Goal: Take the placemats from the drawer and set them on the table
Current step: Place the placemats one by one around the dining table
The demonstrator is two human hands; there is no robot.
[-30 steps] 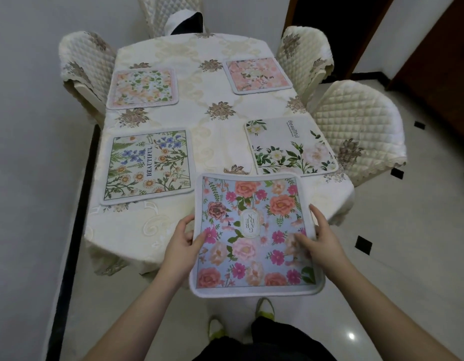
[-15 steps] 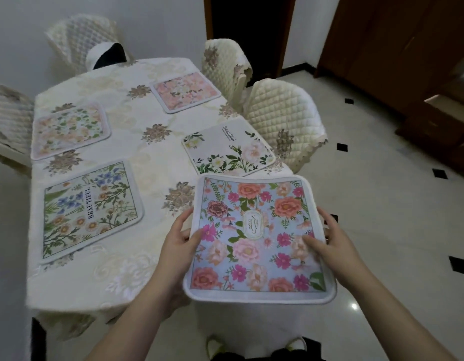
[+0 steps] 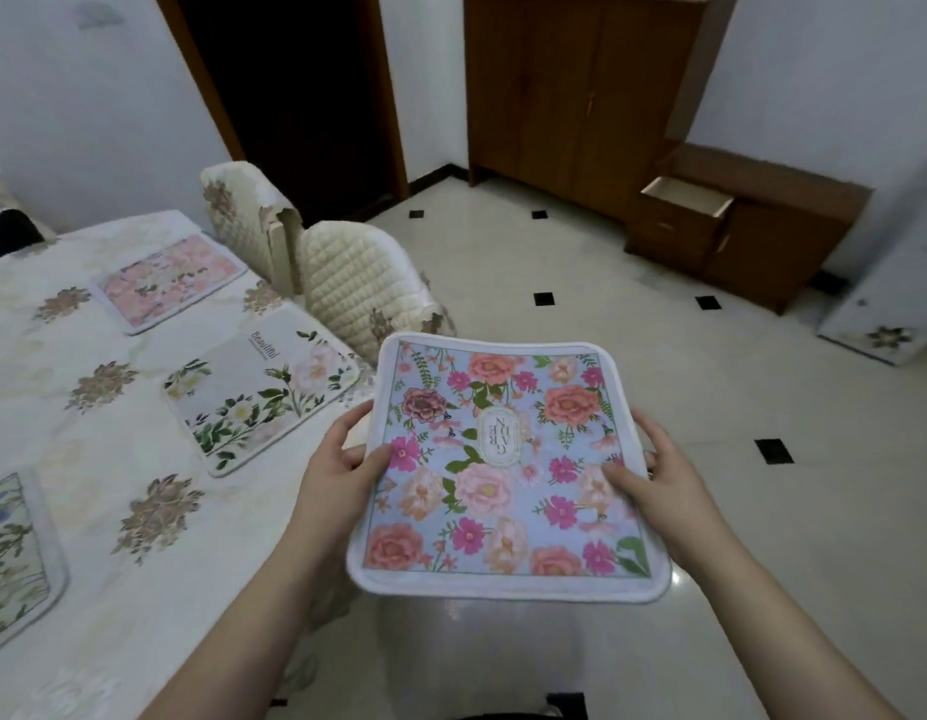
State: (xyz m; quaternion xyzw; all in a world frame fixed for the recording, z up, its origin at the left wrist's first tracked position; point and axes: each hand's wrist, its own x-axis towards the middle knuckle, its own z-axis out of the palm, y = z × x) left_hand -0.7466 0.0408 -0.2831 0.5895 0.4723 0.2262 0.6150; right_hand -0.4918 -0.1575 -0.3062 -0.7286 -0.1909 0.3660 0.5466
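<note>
A blue floral placemat (image 3: 505, 467) is gripped at its side edges by the left hand (image 3: 341, 472) and right hand (image 3: 658, 483), lower centre, right of the desk (image 3: 87, 387).

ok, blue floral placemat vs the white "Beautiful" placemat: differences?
The blue floral placemat is held off the table's edge by the left hand and right hand; the white "Beautiful" placemat lies flat on the table. Blue is densely covered in blooms; white has sparse flowers. Both have rounded, pale-bordered corners.

Home dining room — clothed table (image 3: 139, 459), covered chairs (image 3: 357, 283)
</note>
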